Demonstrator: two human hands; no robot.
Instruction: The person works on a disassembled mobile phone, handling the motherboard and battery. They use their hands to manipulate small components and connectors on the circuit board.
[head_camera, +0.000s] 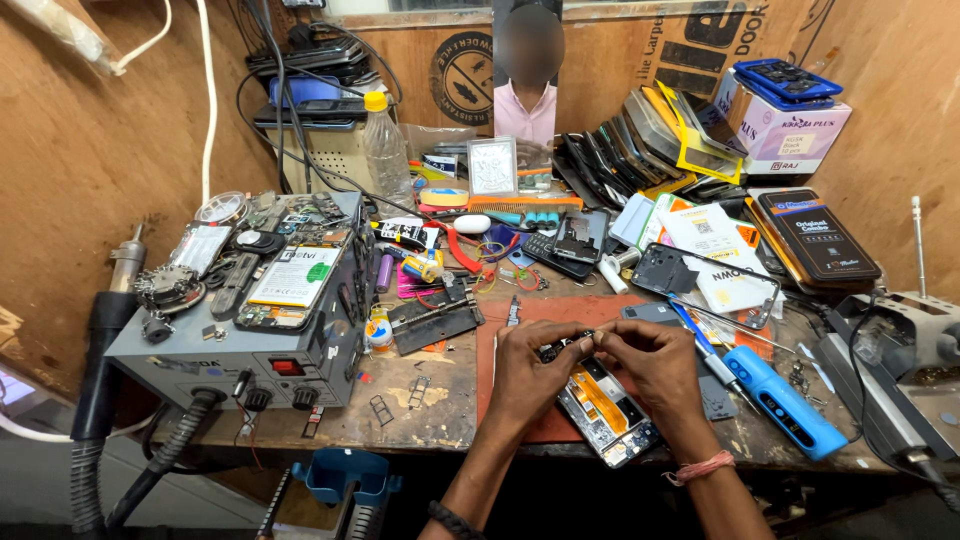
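Plywood walls close in around my cluttered surface (440, 400), which is crowded with parts and tools. Far left hangs a hot-air handpiece (118, 290) on its ribbed hose, beside a grey rework station (250, 350) whose top carries a phone battery (293, 277) and loose scraps. Behind it stands a clear plastic bottle (385, 145) with a yellow cap. Near the middle lies a reddish work mat (520, 330), and on it the opened phone (605, 405), back cover off, with an orange flex strip showing along its length.

My left hand (525, 375) rests over the phone's upper end, fingers (560, 345) curled and pinched together on a small dark part; I cannot tell exactly what it is. My right hand (655, 365) meets it just beside, thumb and forefinger pinched nearly closed on the same small part above the phone, a pink band round that wrist.

Right of my hands lies a blue electric screwdriver (785, 405), tilted across the surface. Further right sits a dark flat box (815, 235), with stacked phone covers (640, 135) behind.
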